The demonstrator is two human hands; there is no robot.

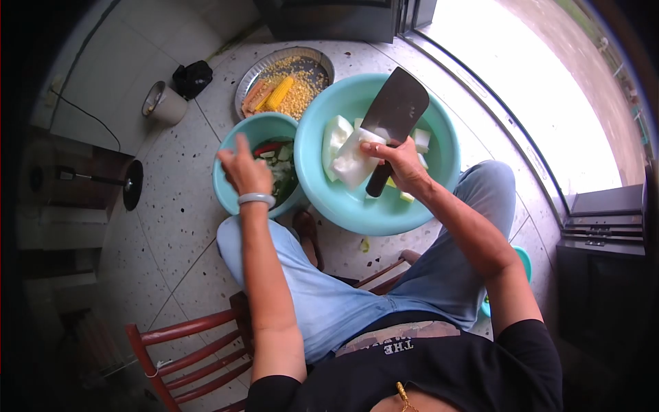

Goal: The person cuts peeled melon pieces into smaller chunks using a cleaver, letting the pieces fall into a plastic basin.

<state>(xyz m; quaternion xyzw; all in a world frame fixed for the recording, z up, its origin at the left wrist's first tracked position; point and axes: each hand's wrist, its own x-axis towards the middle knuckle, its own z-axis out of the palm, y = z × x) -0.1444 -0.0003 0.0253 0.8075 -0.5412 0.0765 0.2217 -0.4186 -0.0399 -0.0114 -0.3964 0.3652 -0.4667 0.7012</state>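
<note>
My right hand (405,167) grips a cleaver (398,103) near the handle, its broad dark blade pointing away from me. The thumb of that hand presses a white chunk of pale gourd or melon (353,161) by the blade. Both are above a large turquoise basin (443,172) that holds more white pieces, some with pale green edges. My left hand (245,168), with a pale bangle at the wrist, hangs over a smaller turquoise basin (224,185). Its fingers are apart, slightly blurred, with nothing visible in them. Green scraps (281,154) and something red lie inside that basin.
Beyond the basins, a round metal tray (322,62) holds loose corn kernels, a yellow cob (279,93) and bare cobs. A small bin (165,103) and black bag (193,79) stand left. A red wooden chair (185,333) is at lower left; an open doorway is right.
</note>
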